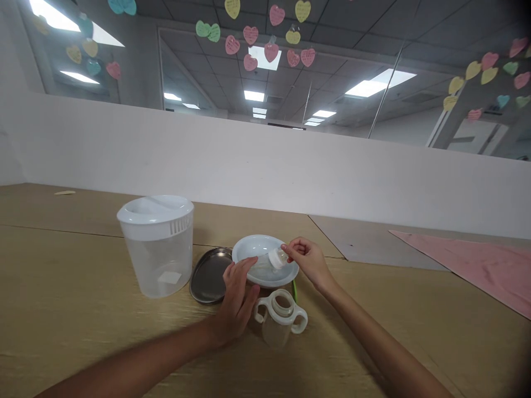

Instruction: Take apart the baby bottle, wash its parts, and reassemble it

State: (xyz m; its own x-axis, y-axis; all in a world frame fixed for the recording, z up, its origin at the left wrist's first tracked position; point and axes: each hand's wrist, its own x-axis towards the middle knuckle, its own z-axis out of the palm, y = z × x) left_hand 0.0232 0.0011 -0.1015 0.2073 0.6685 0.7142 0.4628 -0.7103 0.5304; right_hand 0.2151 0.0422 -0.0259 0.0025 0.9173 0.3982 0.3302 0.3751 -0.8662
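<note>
A small clear bottle part with a white collar (276,258) is tilted over a white bowl (244,243). My right hand (309,262) pinches its clear tip at the right end. My left hand (237,301) is beside the bowl, fingers apart, its fingertips at the left end of the clear part; whether they grip it is hard to tell. Just right of my left thumb stands a clear cup with two white handles (277,326), its top uncovered. A metal tray (207,276) lies left of the bowl, partly behind my left hand.
A tall clear container with a white lid (160,249) stands at the left. Something green (294,289) shows at the bowl's right edge. A pink cloth (477,265) lies at the far right on a grey sheet (365,243). Behind the table (103,331) is a white wall.
</note>
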